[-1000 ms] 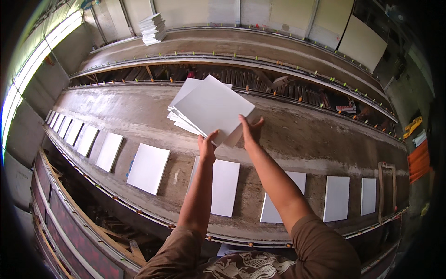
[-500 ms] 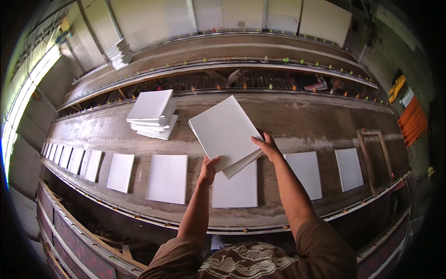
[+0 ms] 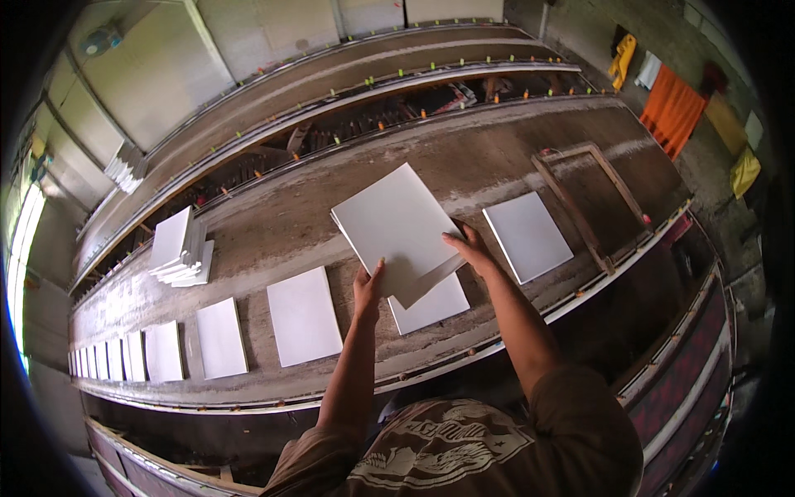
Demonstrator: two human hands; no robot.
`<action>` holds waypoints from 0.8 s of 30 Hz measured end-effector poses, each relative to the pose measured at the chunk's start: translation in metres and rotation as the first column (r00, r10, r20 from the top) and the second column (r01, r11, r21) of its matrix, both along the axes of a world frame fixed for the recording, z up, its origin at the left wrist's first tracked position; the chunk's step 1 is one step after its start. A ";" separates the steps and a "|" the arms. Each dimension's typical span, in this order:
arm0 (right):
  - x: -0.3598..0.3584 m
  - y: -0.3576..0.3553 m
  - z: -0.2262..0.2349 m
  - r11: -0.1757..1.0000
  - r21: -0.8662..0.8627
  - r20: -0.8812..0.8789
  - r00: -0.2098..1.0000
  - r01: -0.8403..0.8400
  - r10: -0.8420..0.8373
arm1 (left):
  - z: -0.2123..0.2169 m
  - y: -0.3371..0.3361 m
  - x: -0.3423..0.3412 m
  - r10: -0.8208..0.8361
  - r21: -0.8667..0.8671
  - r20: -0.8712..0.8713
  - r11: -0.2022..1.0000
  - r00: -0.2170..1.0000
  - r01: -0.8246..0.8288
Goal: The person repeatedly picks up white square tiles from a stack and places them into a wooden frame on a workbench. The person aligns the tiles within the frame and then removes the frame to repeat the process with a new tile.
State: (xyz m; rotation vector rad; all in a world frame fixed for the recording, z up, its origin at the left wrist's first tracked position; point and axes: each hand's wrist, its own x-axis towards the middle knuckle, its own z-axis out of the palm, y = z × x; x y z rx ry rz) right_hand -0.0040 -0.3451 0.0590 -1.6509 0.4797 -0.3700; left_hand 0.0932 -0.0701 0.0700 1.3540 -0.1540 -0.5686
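The left hand (image 3: 368,290) and the right hand (image 3: 470,248) were both closed around the held sheets (image 3: 396,219), white and rectangular, near the middle of the frame. The left hand gripped the lower left edge, its thumb on top and its fingers mostly hidden; the right hand pinched the lower right side, thumb also on top. The lower part of the bundle sat askew, its corner jutting out between the hands; how many sheets it held could not be told. The bundle was tilted above the brown table (image 3: 281,232), partly covering a loose sheet (image 3: 435,308) just below it in the picture. Right of the hands lay another sheet (image 3: 530,238), near a wooden frame (image 3: 571,207). A row of sheets (image 3: 304,316) ran from the centre toward the left edge, the farthest ones looking small and close together. A stack (image 3: 172,240) of white sheets stood unevenly piled at middle left. At upper left another pile (image 3: 126,168) rested on the far table (image 3: 397,58), and a fan (image 3: 101,40) showed above. At upper right hung an orange cloth (image 3: 673,112).
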 end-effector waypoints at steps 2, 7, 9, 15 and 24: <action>-0.021 -0.010 0.005 1.000 0.021 0.067 0.998 0.007 -0.008 | -0.022 -0.018 -0.003 -0.058 0.020 0.043 0.998 0.997 0.057; -0.099 -0.055 0.017 0.982 0.021 -0.023 0.982 0.189 -0.189 | -0.022 -0.095 -0.048 -0.189 -0.043 0.069 0.980 0.980 0.192; -0.126 -0.087 0.011 0.977 -0.001 -0.004 0.977 0.211 -0.211 | -0.029 -0.131 -0.065 -0.212 0.043 0.046 0.977 0.976 0.210; -0.169 -0.179 -0.022 0.958 -0.081 -0.067 0.958 0.275 -0.280 | -0.065 -0.236 -0.098 -0.192 0.091 0.208 0.980 0.959 0.177; -0.183 -0.302 -0.116 0.965 -0.231 -0.291 0.937 0.127 -0.194 | -0.137 -0.338 -0.111 -0.111 0.248 0.151 0.966 0.982 0.071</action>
